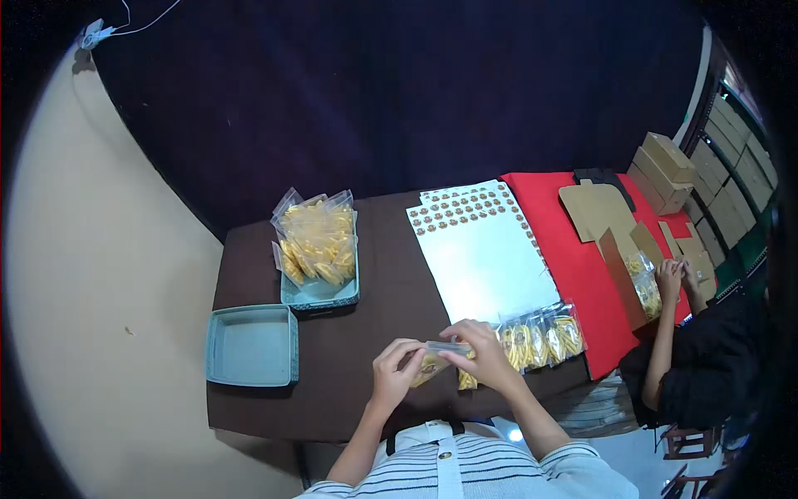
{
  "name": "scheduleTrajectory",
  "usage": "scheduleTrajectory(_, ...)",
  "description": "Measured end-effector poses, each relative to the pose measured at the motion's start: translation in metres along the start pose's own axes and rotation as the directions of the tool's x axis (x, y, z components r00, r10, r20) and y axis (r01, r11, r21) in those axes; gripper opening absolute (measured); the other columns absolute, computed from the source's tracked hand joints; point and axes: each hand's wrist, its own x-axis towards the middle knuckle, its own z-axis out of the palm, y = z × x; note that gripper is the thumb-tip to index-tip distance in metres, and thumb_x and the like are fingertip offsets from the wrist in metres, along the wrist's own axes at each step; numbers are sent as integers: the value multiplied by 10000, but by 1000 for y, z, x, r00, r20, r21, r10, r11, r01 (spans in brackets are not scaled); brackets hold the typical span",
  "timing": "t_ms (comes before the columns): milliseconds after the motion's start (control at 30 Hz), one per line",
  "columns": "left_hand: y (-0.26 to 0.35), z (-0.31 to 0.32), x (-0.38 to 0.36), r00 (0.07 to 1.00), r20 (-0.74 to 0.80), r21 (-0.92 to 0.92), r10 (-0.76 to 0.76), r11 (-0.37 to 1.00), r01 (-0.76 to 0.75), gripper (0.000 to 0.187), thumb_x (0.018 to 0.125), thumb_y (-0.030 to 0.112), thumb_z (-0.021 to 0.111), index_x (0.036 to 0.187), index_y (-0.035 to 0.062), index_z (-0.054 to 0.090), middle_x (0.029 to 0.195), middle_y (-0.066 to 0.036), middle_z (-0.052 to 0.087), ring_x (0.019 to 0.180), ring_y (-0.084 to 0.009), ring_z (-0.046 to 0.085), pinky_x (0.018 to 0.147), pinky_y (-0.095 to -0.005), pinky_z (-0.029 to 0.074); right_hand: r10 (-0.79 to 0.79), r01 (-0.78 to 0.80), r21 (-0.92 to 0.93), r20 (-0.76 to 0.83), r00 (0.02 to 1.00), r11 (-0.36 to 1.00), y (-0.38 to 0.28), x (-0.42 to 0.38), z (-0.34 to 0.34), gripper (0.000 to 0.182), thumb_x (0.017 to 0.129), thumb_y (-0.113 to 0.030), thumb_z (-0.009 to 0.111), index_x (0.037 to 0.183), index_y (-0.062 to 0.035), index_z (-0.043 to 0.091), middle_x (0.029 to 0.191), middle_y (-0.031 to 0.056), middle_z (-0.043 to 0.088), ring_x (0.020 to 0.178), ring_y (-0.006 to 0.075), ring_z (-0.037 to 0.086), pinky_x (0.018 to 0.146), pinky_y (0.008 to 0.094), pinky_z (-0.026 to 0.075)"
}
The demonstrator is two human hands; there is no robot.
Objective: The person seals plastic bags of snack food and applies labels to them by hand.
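Between my two hands, near the table's front edge, is a small clear zip bag with yellow pieces in it. My left hand pinches the bag's left side. My right hand grips its top right part, fingers bent over the edge. Just right of my right hand lies a row of filled bags with yellow pieces, partly over the lower edge of a white sticker sheet. Part of another yellow bag shows under my right hand.
A blue basket heaped with filled bags stands back left, an empty blue basket in front of it. On the red cloth at right are cardboard pieces and an open box. A co-worker's hands are beside that box.
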Motion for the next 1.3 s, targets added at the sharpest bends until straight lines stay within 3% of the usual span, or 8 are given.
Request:
scheduleTrajectory(167, -1, 0, 0, 1000, -4, -12, 0, 1000, 0, 88, 740, 14, 631, 824, -11, 618, 791, -96, 614, 732, -170, 602, 672, -268, 472, -118, 119, -74, 29, 993, 990, -1, 6, 17, 132, 738, -136, 622, 828, -54, 570, 768, 72, 550, 705, 227, 533, 662, 331, 383)
scheduleTrajectory(333, 2, -7, 4, 998, -5, 7, 55, 998, -55, 84, 731, 11, 641, 812, -1, 621, 784, -92, 611, 726, -173, 598, 658, -263, 469, -119, 126, -107, 66, 991, 986, -18, 18, 18, 127, 703, -109, 636, 774, -51, 548, 742, 68, 531, 685, 237, 539, 629, 336, 392)
scheduleTrajectory(700, 7, -25, 15, 976, -215, 104, -46, 992, 70, 24, 743, -27, 573, 731, -14, 556, 695, -93, 569, 636, -213, 571, 585, -277, 441, -198, 199, -101, 26, 980, 975, -23, 32, 29, 141, 724, -127, 626, 724, -59, 503, 670, 64, 493, 643, 231, 518, 571, 333, 368)
scheduleTrajectory(933, -1, -42, 16, 957, -290, 143, 2, 989, 41, 38, 742, -35, 577, 723, -11, 554, 690, -94, 571, 637, -202, 572, 577, -275, 441, -137, 137, -14, 30, 990, 990, -23, 25, 20, 169, 764, -132, 617, 691, -18, 516, 668, 102, 538, 624, 263, 535, 571, 340, 414)
scheduleTrajectory(1000, -3, -44, 16, 958, -285, 164, 0, 985, 49, 43, 753, -19, 577, 721, -14, 550, 689, -93, 568, 634, -200, 570, 579, -273, 440, -52, 37, 150, 96, 994, 988, -21, 23, 19, 167, 792, -139, 598, 724, -2, 532, 676, 106, 545, 619, 257, 540, 569, 333, 420)
scheduleTrajectory(1033, -4, -44, 16, 955, -297, 164, -11, 984, 63, 49, 759, -8, 578, 721, -16, 549, 690, -92, 566, 634, -198, 568, 581, -272, 439, 35, -88, 224, 229, 973, 971, -24, 23, 13, 163, 825, -153, 551, 805, 9, 552, 708, 128, 543, 674, 274, 556, 610, 347, 442)
scheduleTrajectory(1200, -9, -39, 15, 955, -292, 138, -43, 987, 87, 80, 784, 19, 572, 719, -21, 548, 680, -87, 560, 639, -194, 563, 592, -278, 437, 25, -75, 277, 179, 984, 958, -16, 15, 16, 166, 841, -150, 532, 838, 13, 564, 733, 131, 554, 655, 262, 556, 598, 338, 439)
scheduleTrajectory(1300, -11, -27, 14, 953, -300, 107, -34, 992, 69, 52, 788, 30, 580, 806, -14, 559, 780, -105, 569, 719, -217, 561, 653, -297, 447, 80, -108, 261, 115, 990, 959, -12, 11, 17, 162, 836, -141, 537, 822, 17, 569, 734, 127, 559, 625, 245, 554, 576, 322, 434)
